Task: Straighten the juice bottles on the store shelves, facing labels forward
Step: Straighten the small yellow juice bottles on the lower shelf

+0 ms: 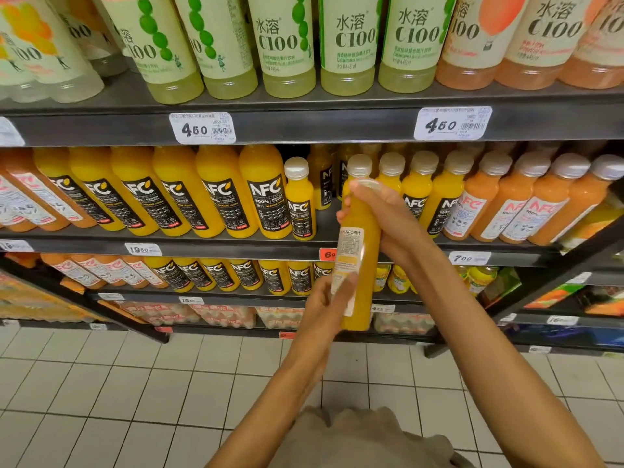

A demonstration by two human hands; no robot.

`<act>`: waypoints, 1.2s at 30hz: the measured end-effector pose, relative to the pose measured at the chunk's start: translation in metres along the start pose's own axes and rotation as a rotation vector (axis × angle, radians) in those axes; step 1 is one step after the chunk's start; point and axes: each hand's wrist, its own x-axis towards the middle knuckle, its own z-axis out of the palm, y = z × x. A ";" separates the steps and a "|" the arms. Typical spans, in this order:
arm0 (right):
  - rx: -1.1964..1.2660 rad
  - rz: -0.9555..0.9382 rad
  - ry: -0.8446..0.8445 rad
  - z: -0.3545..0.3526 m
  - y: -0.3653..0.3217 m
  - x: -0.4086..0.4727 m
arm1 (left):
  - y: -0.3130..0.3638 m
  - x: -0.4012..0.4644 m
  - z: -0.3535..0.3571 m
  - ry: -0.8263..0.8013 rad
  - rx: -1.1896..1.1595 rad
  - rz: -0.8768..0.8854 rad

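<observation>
A: Fingers [341, 292] of left hand [324, 305] laid nearly straight against lower label of small orange juice bottle [358, 265], thumb side hidden.

B: And right hand [388, 217]?

A: Wrapped round bottle's neck from the right, fingertips curled over near cap. Held upright in front of middle shelf [236, 246], off the shelf, white back label facing viewer.

B: Around it?

A: Row of NFC orange bottles [223, 204] to the left, labels forward. Paler orange bottles [506, 204] far right. Green C100 bottles [287, 45] above. Tiled floor [135, 383] below.
</observation>
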 end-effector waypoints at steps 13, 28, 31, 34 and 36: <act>-0.565 -0.360 -0.441 -0.001 -0.018 -0.067 | -0.015 0.042 -0.005 0.190 0.438 0.514; -0.415 -0.226 -0.527 0.003 -0.019 -0.053 | -0.009 0.040 -0.035 -0.271 0.449 0.293; -0.327 -0.269 -0.258 0.020 -0.010 -0.040 | -0.012 0.034 -0.042 -0.252 0.146 0.142; -0.186 -0.205 -0.108 0.030 -0.002 -0.028 | -0.008 0.037 -0.062 -0.187 -0.129 0.130; -0.046 -0.156 -0.130 0.035 0.003 -0.022 | 0.001 0.038 -0.078 -0.219 -0.224 0.109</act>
